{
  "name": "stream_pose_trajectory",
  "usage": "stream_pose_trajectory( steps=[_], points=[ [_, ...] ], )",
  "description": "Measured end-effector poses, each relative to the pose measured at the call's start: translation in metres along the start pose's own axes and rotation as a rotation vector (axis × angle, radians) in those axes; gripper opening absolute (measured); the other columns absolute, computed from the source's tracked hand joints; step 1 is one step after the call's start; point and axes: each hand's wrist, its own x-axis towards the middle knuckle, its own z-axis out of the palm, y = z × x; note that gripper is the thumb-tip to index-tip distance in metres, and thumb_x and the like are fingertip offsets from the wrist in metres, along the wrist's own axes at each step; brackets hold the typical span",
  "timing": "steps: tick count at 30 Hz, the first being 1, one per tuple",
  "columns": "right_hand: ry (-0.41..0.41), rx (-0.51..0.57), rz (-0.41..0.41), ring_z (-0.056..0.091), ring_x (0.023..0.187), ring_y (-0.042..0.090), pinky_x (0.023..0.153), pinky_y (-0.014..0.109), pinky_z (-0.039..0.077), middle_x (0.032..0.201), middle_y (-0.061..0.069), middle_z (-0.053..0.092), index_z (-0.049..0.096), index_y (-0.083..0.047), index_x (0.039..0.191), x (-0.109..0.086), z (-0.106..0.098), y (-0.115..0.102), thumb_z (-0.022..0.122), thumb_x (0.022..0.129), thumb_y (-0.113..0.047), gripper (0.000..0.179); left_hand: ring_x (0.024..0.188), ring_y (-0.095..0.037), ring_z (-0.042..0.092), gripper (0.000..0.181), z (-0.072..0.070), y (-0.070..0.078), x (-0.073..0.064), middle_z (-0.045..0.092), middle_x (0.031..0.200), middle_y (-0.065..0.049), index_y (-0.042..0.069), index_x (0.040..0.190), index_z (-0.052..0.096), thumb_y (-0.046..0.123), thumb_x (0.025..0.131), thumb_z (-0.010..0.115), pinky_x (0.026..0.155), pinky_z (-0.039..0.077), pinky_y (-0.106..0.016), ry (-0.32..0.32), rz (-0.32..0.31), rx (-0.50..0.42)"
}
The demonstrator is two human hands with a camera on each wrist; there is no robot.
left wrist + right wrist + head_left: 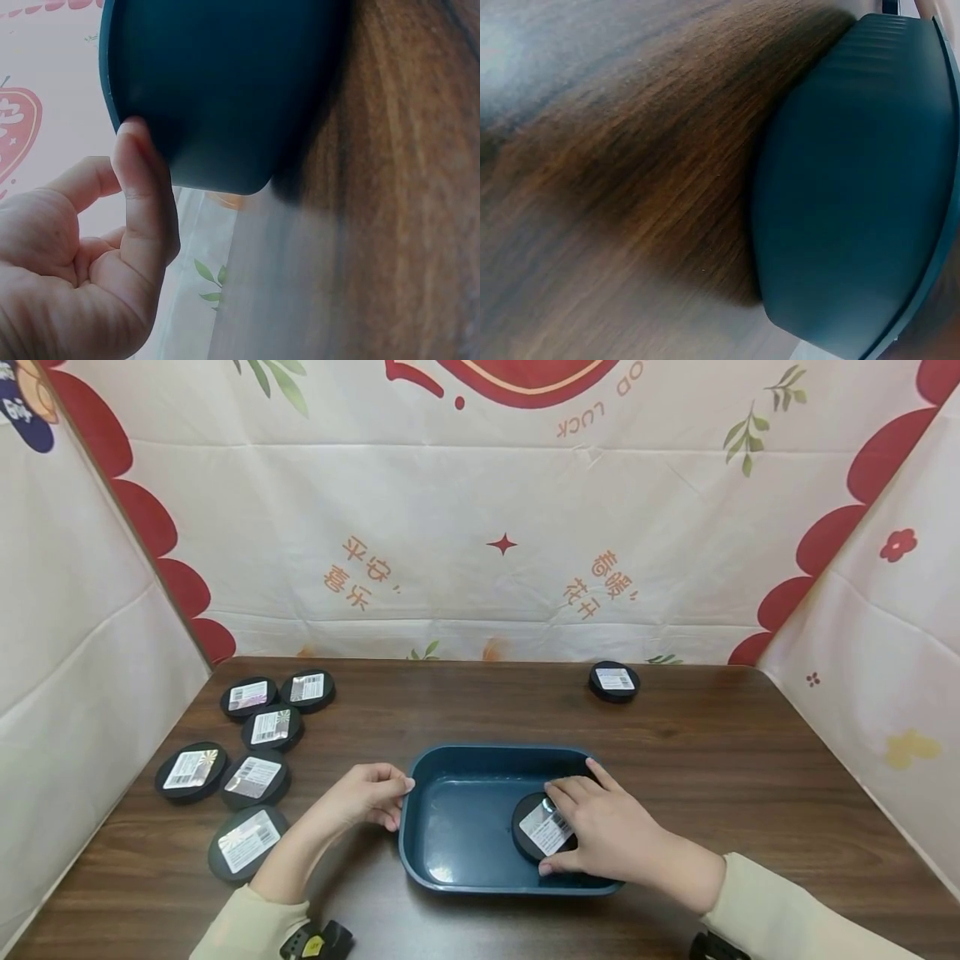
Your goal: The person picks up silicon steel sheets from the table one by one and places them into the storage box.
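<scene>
A dark teal rectangular tray (pixel 461 827) sits on the table in the head view. My left hand (pixel 366 797) pinches its left rim; in the left wrist view the thumb lies against the tray's outer wall (pixel 225 90). Inside the tray, toward the right, is a round flat black tin (pixel 545 828) with a white barcode label. My right hand (pixel 611 831) reaches over the right rim and grips this tin, thumb at the near side and fingers at the far side, covering part of it. The right wrist view shows mostly the tray's outside wall (pixel 847 180).
Several similar labelled black tins, such as the nearest one (pixel 248 842), lie in a loose cluster at the left. One more tin (pixel 614 682) stands near the back edge, right of centre. A white printed cloth (pixel 450 493) rises behind the brown wooden table (pixel 712 760) and along both sides.
</scene>
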Motion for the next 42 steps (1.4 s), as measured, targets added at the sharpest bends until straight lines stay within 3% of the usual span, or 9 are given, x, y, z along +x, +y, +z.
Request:
stream_pose_trajectory(
  steps=[5, 10, 20, 31, 42],
  points=[
    [0.053, -0.003, 0.033, 0.041, 0.129, 0.030, 0.109, 0.051, 0.020, 0.137, 0.015, 0.047, 0.047, 0.002, 0.134, -0.003, 0.000, 0.001, 0.058, 0.074, -0.070, 0.094, 0.054, -0.010, 0.058, 0.027, 0.001, -0.001, 0.000, 0.057, 0.067, -0.005, -0.011, 0.096, 0.056, 0.015, 0.091, 0.056, 0.056, 0.052, -0.024, -0.013, 0.010, -0.015],
    [0.050, -0.009, 0.068, 0.030, 0.136, 0.029, 0.110, 0.049, 0.020, 0.145, 0.015, 0.036, 0.038, 0.002, 0.140, -0.005, 0.001, 0.001, 0.050, 0.080, -0.070, 0.094, 0.052, -0.009, 0.057, 0.023, 0.001, -0.002, 0.002, 0.056, 0.065, -0.004, -0.011, 0.093, 0.055, 0.012, 0.090, 0.055, 0.053, 0.051, -0.023, -0.014, 0.017, -0.039],
    [0.020, 0.008, 0.137, 0.017, 0.140, 0.030, 0.111, 0.044, 0.019, 0.151, 0.019, 0.021, 0.025, 0.003, 0.145, -0.010, 0.004, 0.006, 0.046, 0.082, -0.071, 0.099, 0.053, -0.010, 0.056, 0.024, 0.002, 0.000, 0.001, 0.055, 0.066, -0.004, -0.011, 0.093, 0.056, 0.013, 0.091, 0.055, 0.053, 0.051, -0.023, 0.002, 0.016, -0.015],
    [-0.019, 0.048, 0.179, 0.014, 0.141, 0.029, 0.111, 0.045, 0.018, 0.153, 0.018, 0.016, 0.018, 0.003, 0.146, -0.010, 0.002, 0.009, 0.044, 0.082, -0.071, 0.101, 0.052, -0.010, 0.056, 0.024, 0.001, -0.001, 0.002, 0.055, 0.066, -0.005, -0.010, 0.093, 0.056, 0.013, 0.089, 0.056, 0.053, 0.051, -0.023, 0.008, 0.005, -0.010],
    [0.013, 0.081, 0.246, 0.010, 0.141, 0.030, 0.112, 0.045, 0.015, 0.154, 0.016, 0.013, 0.015, 0.002, 0.147, -0.011, -0.004, 0.023, 0.049, 0.085, -0.064, 0.097, 0.052, -0.010, 0.055, 0.023, 0.002, -0.002, 0.003, 0.055, 0.066, -0.005, -0.010, 0.093, 0.056, 0.013, 0.089, 0.055, 0.053, 0.051, -0.022, 0.000, 0.007, -0.015]
  ],
)
